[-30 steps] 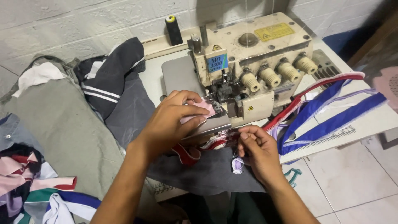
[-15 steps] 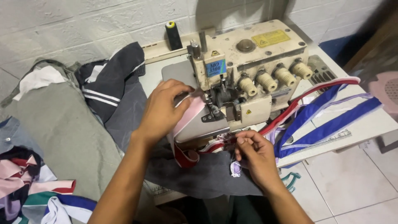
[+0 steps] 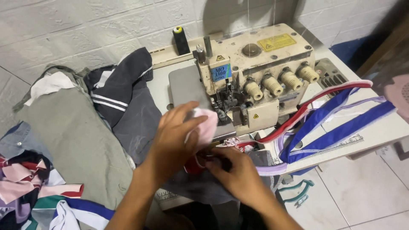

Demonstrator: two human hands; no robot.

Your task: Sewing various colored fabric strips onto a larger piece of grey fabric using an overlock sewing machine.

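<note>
My left hand (image 3: pixel 177 136) grips a small pink piece of cloth (image 3: pixel 205 127) and holds it just in front of the presser foot (image 3: pixel 223 111) of a cream overlock sewing machine (image 3: pixel 260 72). My right hand (image 3: pixel 234 170) lies below it at the table's front edge, its fingers closed on red and pink fabric (image 3: pixel 200 162) under the pink piece. Blue, red and lilac fabric strips (image 3: pixel 324 123) trail from the machine to the right across the white table (image 3: pixel 375 136).
A dark grey garment with white stripes (image 3: pixel 119 91) and an olive cloth (image 3: pixel 68 132) lie left of the machine. Mixed coloured scraps (image 3: pixel 30 187) pile at the lower left. A black thread cone (image 3: pixel 181 40) stands behind the machine. Green thread snips (image 3: pixel 298 191) hang below the table edge.
My left hand has drawn back from the presser foot toward me, lifting the pink piece. My right hand has moved left under it, onto the red fabric.
</note>
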